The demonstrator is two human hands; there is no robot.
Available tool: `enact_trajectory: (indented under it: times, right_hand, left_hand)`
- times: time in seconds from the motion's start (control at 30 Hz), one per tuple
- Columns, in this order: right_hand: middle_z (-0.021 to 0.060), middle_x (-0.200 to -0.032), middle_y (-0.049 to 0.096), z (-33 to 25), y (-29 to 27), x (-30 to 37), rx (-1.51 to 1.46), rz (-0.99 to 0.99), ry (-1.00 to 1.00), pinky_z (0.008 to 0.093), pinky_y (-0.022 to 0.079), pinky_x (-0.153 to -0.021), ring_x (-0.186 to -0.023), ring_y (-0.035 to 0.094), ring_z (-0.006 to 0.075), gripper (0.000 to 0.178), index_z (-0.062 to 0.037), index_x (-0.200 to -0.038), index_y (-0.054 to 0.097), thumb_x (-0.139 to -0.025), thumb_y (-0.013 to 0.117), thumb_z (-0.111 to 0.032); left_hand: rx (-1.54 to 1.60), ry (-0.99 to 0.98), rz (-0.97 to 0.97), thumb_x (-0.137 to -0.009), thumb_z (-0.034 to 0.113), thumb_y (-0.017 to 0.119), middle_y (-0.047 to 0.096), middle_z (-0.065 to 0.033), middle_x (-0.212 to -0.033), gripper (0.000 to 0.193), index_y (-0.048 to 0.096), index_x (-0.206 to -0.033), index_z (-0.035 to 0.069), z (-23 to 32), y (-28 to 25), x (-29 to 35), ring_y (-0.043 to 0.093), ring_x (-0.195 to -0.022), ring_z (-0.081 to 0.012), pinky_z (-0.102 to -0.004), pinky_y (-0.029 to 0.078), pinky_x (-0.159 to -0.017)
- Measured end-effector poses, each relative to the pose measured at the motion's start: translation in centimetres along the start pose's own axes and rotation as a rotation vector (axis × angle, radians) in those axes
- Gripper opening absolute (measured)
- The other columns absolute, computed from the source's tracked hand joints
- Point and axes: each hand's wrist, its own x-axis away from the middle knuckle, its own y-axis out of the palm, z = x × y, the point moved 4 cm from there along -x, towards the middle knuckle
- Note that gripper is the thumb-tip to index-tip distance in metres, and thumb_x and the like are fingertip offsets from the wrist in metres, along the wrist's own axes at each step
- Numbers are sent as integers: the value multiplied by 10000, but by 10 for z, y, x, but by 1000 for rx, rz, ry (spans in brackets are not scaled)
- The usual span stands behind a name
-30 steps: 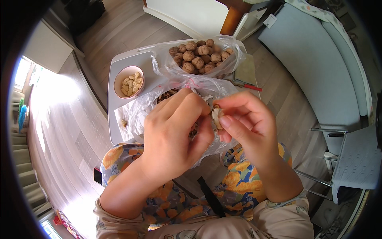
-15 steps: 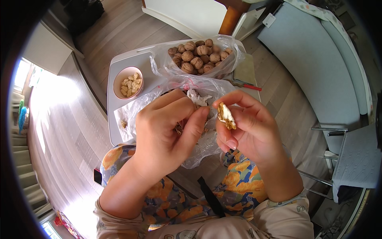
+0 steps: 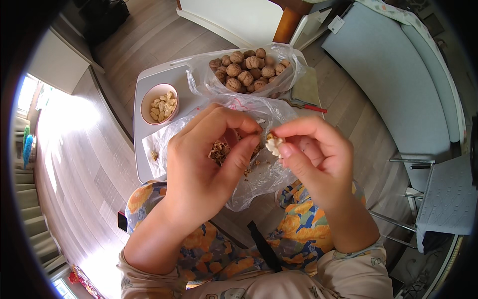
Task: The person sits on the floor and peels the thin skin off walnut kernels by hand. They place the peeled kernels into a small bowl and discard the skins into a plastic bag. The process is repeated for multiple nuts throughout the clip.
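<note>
A partly peeled walnut kernel (image 3: pixel 273 145), pale with a bit of brown skin at its top, is pinched between the thumb and forefinger of my right hand (image 3: pixel 318 162). Just left of it, my left hand (image 3: pixel 201 162) has its thumb and forefinger tips pressed together; whatever they hold is too small to make out. Both hands hover over a clear plastic bag (image 3: pixel 261 182) with brown walnut skin scraps (image 3: pixel 219 152) in it, partly hidden by my left hand. A bowl (image 3: pixel 145 108) with peeled pale kernels (image 3: pixel 163 106) stands to the left.
Whole walnuts (image 3: pixel 245 78) fill another clear bag (image 3: pixel 198 82) at the back of the small grey table (image 3: pixel 144 134). A greenish flat item (image 3: pixel 304 87) and a red pen-like stick (image 3: pixel 315 109) lie at its right. White paper (image 3: pixel 152 144) bears a brown scrap. A grey chair (image 3: pixel 445 199) stands right.
My right hand has turned the walnut kernel and brought it slightly left and closer to my left fingertips. The fingers of my left hand have lifted and arched, showing more skin scraps beneath.
</note>
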Motion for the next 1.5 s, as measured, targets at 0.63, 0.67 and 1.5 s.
enact_trajectory:
  times: [0.63, 0.67, 1.5]
  right_hand:
    - [83, -900, 541, -8, 2, 3, 240, -59, -142, 233, 421, -682, -780, 525, 119, 320, 40, -989, 516, -688, 604, 106]
    - [86, -898, 542, -9, 3, 4, 265, -50, -176, 233, 421, -678, -776, 526, 121, 314, 41, -981, 522, -685, 599, 115]
    - [83, -878, 524, -10, 6, 5, 283, -37, -178, 221, 406, -640, -720, 500, 108, 312, 45, -957, 543, -666, 570, 153]
  left_hand:
    - [360, -179, -11, -775, -26, 561, 590, -75, -781, 87, 549, -861, -38, -10, 4, 2, 568, -698, -114, -223, 465, -640]
    - [334, -171, -3, -773, -24, 568, 601, -65, -765, 79, 563, -852, -29, -11, 3, 3, 573, -699, -96, -210, 466, -634]
    - [74, -88, 3, -795, -27, 529, 592, -92, -768, 83, 554, -861, -70, -4, 2, 4, 575, -665, -126, -223, 468, -630]
